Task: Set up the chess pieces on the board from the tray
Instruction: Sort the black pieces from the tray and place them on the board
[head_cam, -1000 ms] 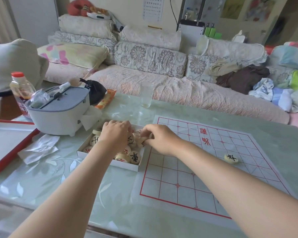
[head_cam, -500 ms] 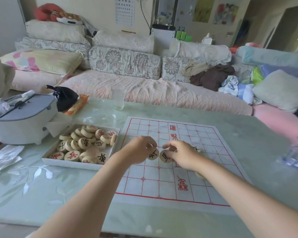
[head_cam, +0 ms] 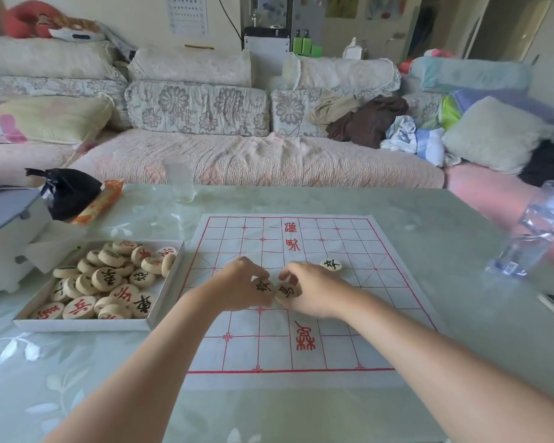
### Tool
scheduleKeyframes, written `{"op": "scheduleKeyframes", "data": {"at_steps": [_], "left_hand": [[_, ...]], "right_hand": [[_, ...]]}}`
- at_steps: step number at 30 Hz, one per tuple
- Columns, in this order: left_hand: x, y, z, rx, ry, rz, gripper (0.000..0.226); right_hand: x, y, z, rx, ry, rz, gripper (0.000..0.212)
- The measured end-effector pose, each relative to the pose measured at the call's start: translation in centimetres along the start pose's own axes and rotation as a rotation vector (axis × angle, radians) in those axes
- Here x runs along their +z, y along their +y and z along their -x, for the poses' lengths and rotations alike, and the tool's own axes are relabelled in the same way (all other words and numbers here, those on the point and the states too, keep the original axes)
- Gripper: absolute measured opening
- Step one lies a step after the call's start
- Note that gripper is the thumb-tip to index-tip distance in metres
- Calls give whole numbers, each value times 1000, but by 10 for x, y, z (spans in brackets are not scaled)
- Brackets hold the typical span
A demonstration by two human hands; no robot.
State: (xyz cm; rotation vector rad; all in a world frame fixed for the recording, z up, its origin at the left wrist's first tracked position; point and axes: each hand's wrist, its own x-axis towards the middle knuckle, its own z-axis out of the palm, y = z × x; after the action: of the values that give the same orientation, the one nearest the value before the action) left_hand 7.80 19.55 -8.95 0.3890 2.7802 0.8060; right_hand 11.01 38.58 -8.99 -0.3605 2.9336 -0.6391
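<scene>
A home living room: a long pink-covered sofa (head_cam: 256, 161) piled with floral cushions (head_cam: 197, 108) and loose crumpled clothes (head_cam: 370, 119), behind a pale green glass tabletop (head_cam: 429, 225).

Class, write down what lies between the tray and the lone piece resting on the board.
In the head view, both hands lie there, over the board: the left hand pinching a piece, the right hand pinching a second piece.

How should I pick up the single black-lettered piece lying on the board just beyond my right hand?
Pinch the black-lettered piece by its rim, thumb and finger on opposite edges, coming straight down from above. It is a flat round disc lying face up on the board, touching nothing else, so its edge looks free all round. The right hand is nearest.
</scene>
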Motion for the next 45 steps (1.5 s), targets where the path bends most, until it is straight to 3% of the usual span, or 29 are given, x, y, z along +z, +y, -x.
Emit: {"op": "scheduleKeyframes", "data": {"at_steps": [6,12,22,28,33,36,41,45], "left_hand": [[1,5,-21,11,78,111,54],[11,45,-64,71,221,78,53],[38,114,-157,71,169,255,49],[48,115,-182,27,160,316,52],[49,109,-191,35,179,369,49],[46,108,-192,31,207,446,52],[37,110,-188,73,255,501,58],[26,103,-189,57,282,508,48]], "right_hand": [[-31,26,-11,10,135,-51,25],[-60,90,-31,118,272,-46,22],[-88,205,-76,375,517,15,19],[-89,237,-94,370,524,31,24],[-90,232,-102,330,521,86,15],[-92,202,-112,231,519,-168,11],[-83,149,-124,156,261,-677,12],[-78,139,-133,69,243,-713,29]]}}
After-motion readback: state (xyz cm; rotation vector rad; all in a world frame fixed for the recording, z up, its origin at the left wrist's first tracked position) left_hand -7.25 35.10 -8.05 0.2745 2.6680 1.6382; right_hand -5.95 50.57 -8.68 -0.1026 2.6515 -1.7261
